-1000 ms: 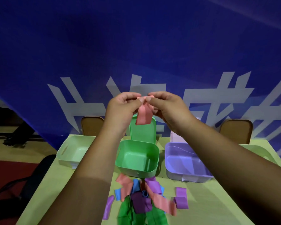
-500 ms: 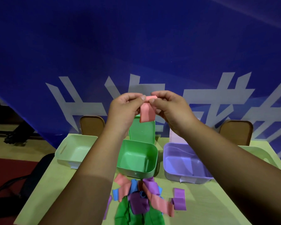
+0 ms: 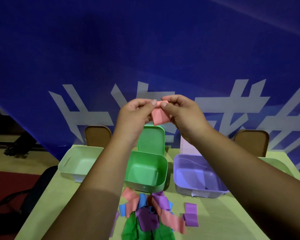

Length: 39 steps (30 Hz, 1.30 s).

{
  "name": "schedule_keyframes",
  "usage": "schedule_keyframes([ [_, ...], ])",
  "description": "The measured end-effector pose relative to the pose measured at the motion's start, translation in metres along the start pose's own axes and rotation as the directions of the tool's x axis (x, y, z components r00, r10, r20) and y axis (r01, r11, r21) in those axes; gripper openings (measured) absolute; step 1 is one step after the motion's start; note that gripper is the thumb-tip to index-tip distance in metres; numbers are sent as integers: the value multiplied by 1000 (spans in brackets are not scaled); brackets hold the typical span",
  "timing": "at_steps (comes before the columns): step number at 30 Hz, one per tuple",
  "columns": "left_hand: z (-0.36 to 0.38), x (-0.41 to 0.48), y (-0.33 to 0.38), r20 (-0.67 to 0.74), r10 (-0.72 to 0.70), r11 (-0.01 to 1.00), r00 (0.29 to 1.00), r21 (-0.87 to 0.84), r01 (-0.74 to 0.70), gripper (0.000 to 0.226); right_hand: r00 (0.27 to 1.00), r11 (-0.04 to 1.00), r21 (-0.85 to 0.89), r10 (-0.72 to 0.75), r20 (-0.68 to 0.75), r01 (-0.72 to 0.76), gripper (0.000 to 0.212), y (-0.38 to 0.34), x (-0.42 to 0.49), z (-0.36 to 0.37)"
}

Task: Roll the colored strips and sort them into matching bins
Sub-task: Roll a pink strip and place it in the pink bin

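Note:
Raised above the table, my left hand (image 3: 135, 113) and my right hand (image 3: 180, 113) pinch the top of a pink strip (image 3: 159, 116) between thumbs and fingers; its upper end is curled over and a short tail hangs below. Under my hands stands a green bin (image 3: 164, 170) with its lid up. A pale green bin (image 3: 66, 163) stands to its left and a purple bin (image 3: 178, 170) to its right. A heap of loose strips (image 3: 151, 215) in pink, purple, blue and green lies on the table in front of the green bin.
The yellow-green table (image 3: 215, 219) ends at a blue banner wall. Two brown chair backs (image 3: 97, 135) rise behind it. Another pale bin (image 3: 274, 163) peeks out at the far right behind my right arm. A dark chair (image 3: 33, 193) stands left of the table.
The hanging tail of the pink strip has grown shorter as my fingers wound it up. Both hands stayed at the same height.

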<state>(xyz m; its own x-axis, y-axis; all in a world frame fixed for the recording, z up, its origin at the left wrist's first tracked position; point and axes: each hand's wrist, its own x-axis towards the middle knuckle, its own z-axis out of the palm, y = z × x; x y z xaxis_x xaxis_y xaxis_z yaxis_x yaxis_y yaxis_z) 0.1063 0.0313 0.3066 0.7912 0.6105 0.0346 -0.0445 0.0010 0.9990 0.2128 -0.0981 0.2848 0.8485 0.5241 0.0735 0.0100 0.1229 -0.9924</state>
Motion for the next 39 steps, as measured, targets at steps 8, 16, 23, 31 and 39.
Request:
schedule_keyframes([
  [8, -1, -3, 7, -18, 57, 997, 998, 49, -56, 23, 999, 998, 62, 16, 36, -18, 19, -2, -2, 0],
  [16, 1, -5, 1, 9, -13, 1000, 1000, -24, 14, 20, 1000, 1000, 20, 1, -8, -1, 17, -3, -5, -1],
  [23, 0, -8, 5, 11, 33, 999, 999, -6, -33, 22, 999, 999, 19, 29, 14, -29, 20, -1, -10, -2],
  [31, 0, -7, 0, 23, -51, 995, 998, -81, 53, 20, 1000, 999, 37, 17, -2, -16, 18, -3, -14, 1],
  [39, -2, -8, -2, 1, -10, 999, 1000, -44, 10, 26, 999, 996, 72, 40, 30, -42, 14, -4, -17, 0],
])
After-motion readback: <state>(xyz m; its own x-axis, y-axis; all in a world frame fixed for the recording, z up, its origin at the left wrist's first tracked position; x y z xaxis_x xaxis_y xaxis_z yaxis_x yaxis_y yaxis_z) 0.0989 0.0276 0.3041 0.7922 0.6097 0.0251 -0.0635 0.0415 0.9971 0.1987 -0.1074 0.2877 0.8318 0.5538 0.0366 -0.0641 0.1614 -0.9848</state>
